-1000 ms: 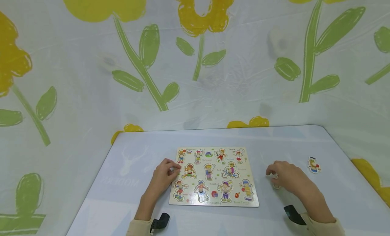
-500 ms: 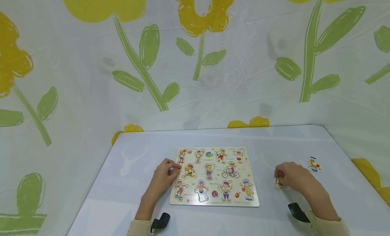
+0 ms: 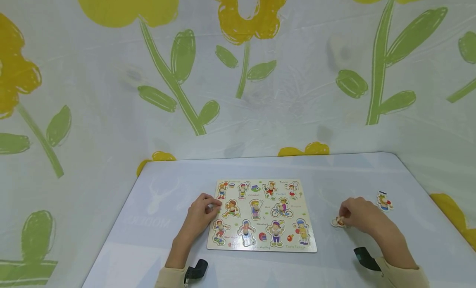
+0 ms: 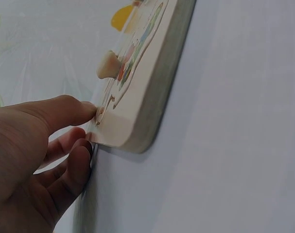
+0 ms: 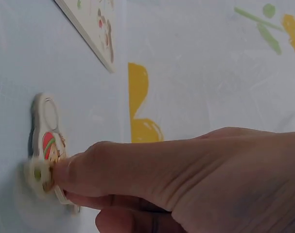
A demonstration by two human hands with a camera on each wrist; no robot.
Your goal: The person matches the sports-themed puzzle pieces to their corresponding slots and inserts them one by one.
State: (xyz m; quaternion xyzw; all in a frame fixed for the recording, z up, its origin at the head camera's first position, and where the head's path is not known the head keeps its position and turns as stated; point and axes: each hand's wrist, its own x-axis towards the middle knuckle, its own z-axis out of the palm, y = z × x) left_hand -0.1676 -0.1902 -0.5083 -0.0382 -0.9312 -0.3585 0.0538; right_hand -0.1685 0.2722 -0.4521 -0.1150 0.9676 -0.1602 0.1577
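Observation:
The wooden puzzle board (image 3: 303,203) lies flat on the table, with knobbed sports-figure pieces set in it. My left hand (image 3: 201,213) holds the board's left edge; in the left wrist view the thumb (image 4: 72,109) rests on top by a corner, the fingers against the side. To the right of the board, my right hand (image 3: 362,215) pinches a puzzle piece (image 3: 338,222) between thumb and fingers. The right wrist view shows a round racket-like loop at one end of that piece (image 5: 47,121); the fingers hide part of it.
Another loose puzzle piece (image 3: 384,201), a figure with a dark cap, lies farther back on the right of the white table (image 3: 186,176). Behind the table hangs a flower-printed white sheet (image 3: 297,94). A black wrist camera (image 3: 366,259) sits under the right wrist.
My right hand has moved a little to the right and its fingers have closed on the racket piece, more of which now shows. The left hand and the board have stayed put.

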